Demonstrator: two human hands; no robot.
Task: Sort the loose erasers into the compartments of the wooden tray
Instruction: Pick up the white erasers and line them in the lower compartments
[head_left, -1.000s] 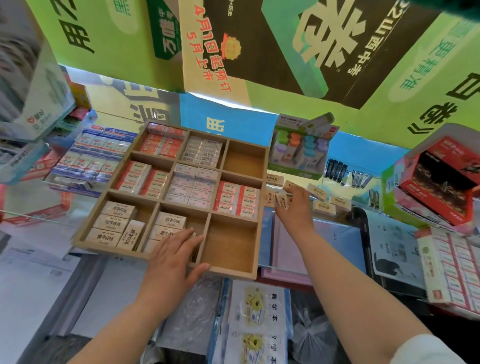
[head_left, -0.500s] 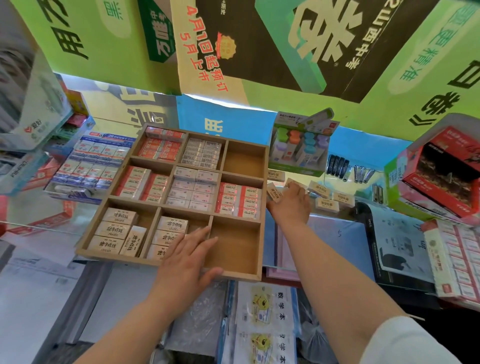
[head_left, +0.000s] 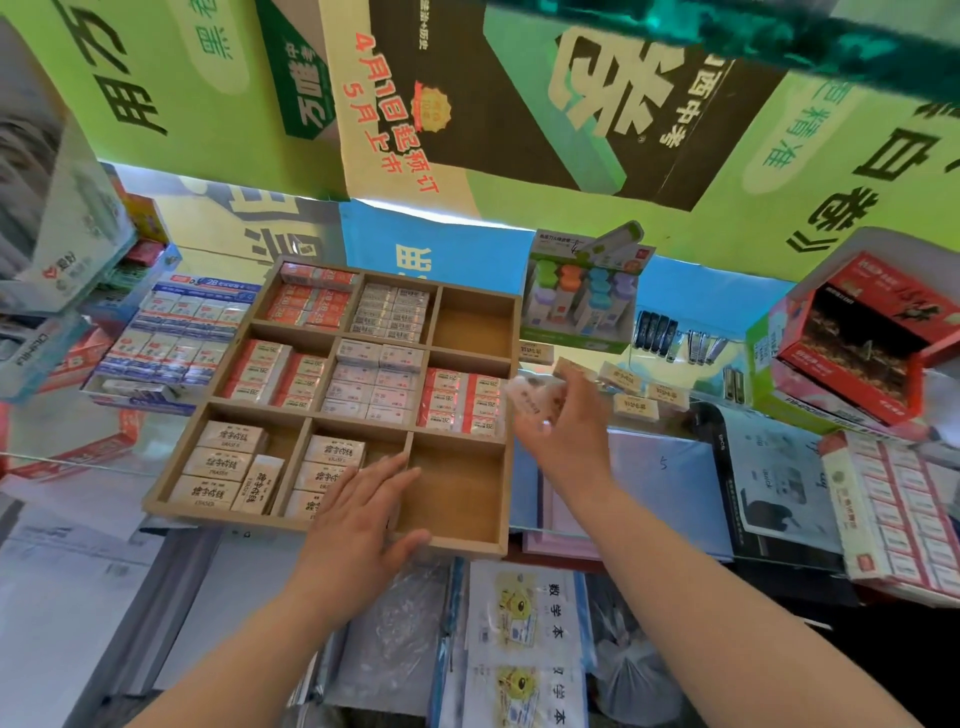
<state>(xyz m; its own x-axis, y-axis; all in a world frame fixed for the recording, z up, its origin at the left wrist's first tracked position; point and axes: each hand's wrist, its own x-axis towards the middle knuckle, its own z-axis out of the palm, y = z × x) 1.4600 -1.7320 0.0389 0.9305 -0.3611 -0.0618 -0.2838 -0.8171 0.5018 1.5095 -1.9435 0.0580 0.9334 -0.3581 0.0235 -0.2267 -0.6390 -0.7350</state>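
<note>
The wooden tray (head_left: 509, 415) has nine compartments; most hold packs of erasers, while the far right and near right ones are bare. My left hand (head_left: 363, 514) lies flat on the tray's front edge, fingers spread over the near middle compartment. My right hand (head_left: 561, 431) hovers just right of the tray, closed on a cream wrapped eraser (head_left: 530, 395) that looks blurred. Several loose cream erasers (head_left: 636, 405) lie on the counter beyond that hand.
A blue box of erasers (head_left: 171, 338) sits left of the tray. A display of coloured correction tapes (head_left: 582, 301) stands behind the loose erasers. A red box (head_left: 862, 343) and a white eraser carton (head_left: 893, 509) are at the right. Workbooks (head_left: 524, 639) lie near me.
My right hand has picked an eraser from the loose pile and drawn it back and left, close to the tray's right side. My left hand has slid slightly right along the tray's front.
</note>
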